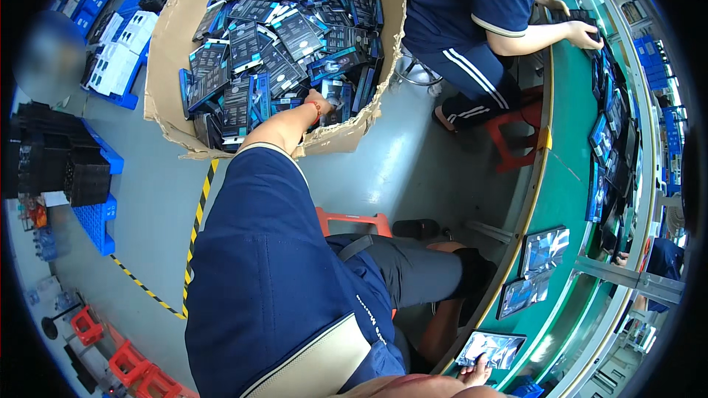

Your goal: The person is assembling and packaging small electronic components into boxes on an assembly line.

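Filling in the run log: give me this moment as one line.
left hand: reaching into big cardboard box of dark flat packages | right hand: resting on green conveyor belt touching silvery flat package

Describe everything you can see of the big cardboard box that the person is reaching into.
The cardboard box is large, brown and open-topped, its walls creased, bulging and torn along the lower edge. It stands on the grey floor beside a yellow-and-black floor stripe, heaped with flat dark blue and black retail packages lying at all angles. The left hand reaches over its near wall among the packages; whether it grips one cannot be told.
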